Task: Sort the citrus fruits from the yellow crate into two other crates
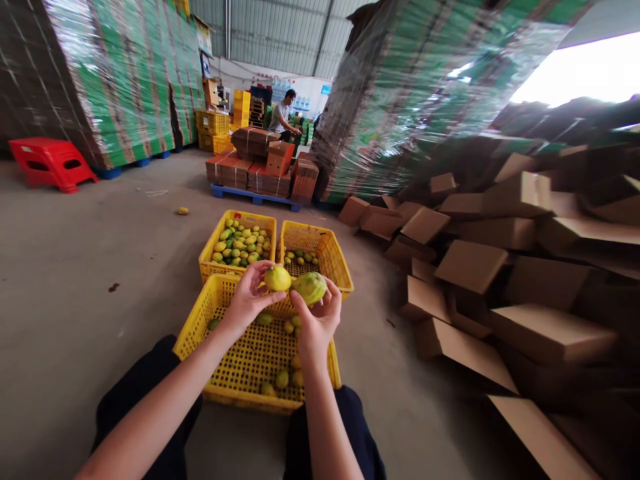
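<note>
My left hand (pixel 253 293) pinches a yellow lemon (pixel 277 278) between thumb and fingers. Beside it, my right hand (pixel 321 317) grips a larger, bumpy green-yellow lemon (pixel 309 288). Both fruits are held close together above the near yellow crate (pixel 235 363), which has a few lemons (pixel 282 379) scattered on its perforated floor. Beyond it on the left, another crate (pixel 204 257) is well filled with yellow and green lemons (pixel 242 244). The far right crate (pixel 340 263) holds several greener ones (pixel 301 257). My forearms hide part of the near crate.
Cardboard boxes (pixel 470 267) lie heaped along the right. A loose fruit (pixel 183 211) is on the floor at left, with a red stool (pixel 53 163) farther back. Ahead, a blue pallet (pixel 257 197) bears stacked cardboard; a person (pixel 283 115) works behind it. Wrapped stacks (pixel 135 80) rise around.
</note>
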`<state>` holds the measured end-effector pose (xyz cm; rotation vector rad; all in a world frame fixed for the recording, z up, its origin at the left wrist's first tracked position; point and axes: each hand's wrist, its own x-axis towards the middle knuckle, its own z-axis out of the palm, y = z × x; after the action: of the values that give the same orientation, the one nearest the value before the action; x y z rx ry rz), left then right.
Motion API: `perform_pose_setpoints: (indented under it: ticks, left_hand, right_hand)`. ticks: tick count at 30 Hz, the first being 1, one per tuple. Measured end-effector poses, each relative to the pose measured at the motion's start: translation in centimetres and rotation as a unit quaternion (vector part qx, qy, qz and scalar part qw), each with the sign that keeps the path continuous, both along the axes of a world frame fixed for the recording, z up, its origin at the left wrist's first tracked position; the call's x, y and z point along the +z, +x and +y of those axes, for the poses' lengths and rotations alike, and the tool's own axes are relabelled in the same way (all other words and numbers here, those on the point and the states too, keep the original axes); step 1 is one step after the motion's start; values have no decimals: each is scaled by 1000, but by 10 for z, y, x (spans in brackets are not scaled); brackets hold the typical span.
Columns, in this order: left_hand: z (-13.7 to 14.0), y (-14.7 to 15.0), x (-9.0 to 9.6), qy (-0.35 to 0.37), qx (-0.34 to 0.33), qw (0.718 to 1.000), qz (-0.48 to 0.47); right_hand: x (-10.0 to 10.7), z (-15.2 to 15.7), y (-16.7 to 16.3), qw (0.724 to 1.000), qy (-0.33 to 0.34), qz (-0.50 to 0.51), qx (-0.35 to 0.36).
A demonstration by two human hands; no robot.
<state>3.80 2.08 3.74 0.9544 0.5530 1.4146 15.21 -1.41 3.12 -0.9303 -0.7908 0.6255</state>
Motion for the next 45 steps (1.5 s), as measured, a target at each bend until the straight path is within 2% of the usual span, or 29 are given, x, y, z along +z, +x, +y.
perform_pose_setpoints:
  ticks: [7,11,13,18,25,30,33,39,45]
  left_hand:
    - [6,-4,-1,-119,-77,977,-159]
    - [3,-10,2,-183,-202,936,-223]
    - [2,-12,2,-200,-233,921,-240]
    - [3,-12,1,-211,-198,928,-234]
    - [1,-7,9,-142,-128,967,-168]
    - [-1,-5,11,-130,-119,975,-133]
    - [-1,-5,8,-94,-108,985,-94]
    - [-4,-9,4,-63,-122,990,-21]
    - [-5,-11,4,-50,-114,992,-2]
  right_hand:
    - [-1,1,5,995,-27,96,23]
    - [0,2,4,970,-86,167,153]
    - [1,2,3,955,-106,187,203]
    - [3,4,1,943,-89,234,217]
    - [5,2,-3,953,-38,212,213]
    - [4,0,-7,959,-36,196,201]
    - [3,-1,-7,963,-39,177,200]
    - [1,-2,-5,954,-32,141,264]
    - [1,0,-3,954,-48,139,262]
